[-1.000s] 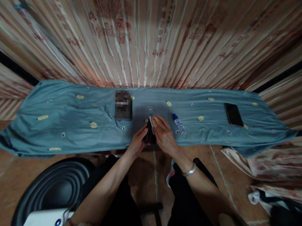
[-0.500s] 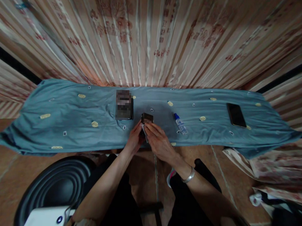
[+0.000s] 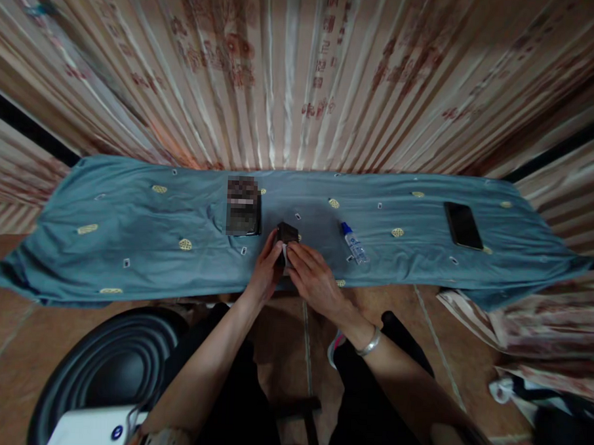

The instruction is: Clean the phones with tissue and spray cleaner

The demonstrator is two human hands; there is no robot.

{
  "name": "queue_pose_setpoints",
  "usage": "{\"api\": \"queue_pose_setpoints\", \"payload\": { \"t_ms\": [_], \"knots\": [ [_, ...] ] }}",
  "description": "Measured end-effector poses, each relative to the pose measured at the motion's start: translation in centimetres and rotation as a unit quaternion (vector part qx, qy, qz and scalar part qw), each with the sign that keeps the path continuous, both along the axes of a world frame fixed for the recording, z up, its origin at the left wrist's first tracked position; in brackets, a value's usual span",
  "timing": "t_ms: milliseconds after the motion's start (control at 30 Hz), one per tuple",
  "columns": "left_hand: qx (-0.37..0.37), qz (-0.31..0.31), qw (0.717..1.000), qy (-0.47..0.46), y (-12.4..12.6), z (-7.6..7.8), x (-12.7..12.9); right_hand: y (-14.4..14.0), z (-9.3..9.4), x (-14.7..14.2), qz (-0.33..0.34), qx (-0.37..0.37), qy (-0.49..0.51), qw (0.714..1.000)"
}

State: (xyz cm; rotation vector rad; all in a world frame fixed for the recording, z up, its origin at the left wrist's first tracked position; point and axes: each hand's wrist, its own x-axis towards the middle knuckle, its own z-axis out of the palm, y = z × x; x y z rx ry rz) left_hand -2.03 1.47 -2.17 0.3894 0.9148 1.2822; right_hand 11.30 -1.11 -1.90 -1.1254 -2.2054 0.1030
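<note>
My left hand (image 3: 264, 268) grips a small dark phone-like device (image 3: 286, 235) from its left side, over the front edge of a blue-grey cloth (image 3: 129, 235). My right hand (image 3: 311, 279) presses a small white wipe (image 3: 284, 254) against the near part of the device. A silver bangle (image 3: 369, 344) sits on my right wrist. A small clear bottle with a blue cap (image 3: 354, 243) lies on the cloth just right of my hands. A dark flat item (image 3: 243, 207), blurred out, lies just left of the device.
A black phone (image 3: 463, 225) lies on the cloth at far right. Striped patterned curtains (image 3: 303, 78) hang behind. A black round ribbed object (image 3: 108, 372) and a white box (image 3: 91, 429) sit on the floor at lower left. Bundled fabric lies at lower right (image 3: 533, 338).
The device has tipped from standing on edge between my hands to lying flatter with its top away from me. My right hand with the wipe slid toward me, down the device.
</note>
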Motion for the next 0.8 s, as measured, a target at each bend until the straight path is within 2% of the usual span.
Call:
{"api": "queue_pose_setpoints", "payload": {
  "t_ms": [267,633,800],
  "knots": [
    [0.016,-0.01,1.0,0.0,-0.2,0.5,0.3,0.0,0.4,0.1,0.0,-0.034,0.041,0.999],
    [0.073,0.005,0.995,0.065,-0.1,-0.3,0.1,-0.3,0.9,-0.1,0.009,-0.057,0.059,0.997],
    [0.056,-0.034,0.995,0.076,-0.5,-0.8,0.3,0.5,0.8,0.8,-0.008,-0.071,0.074,0.995]
  ]
}}
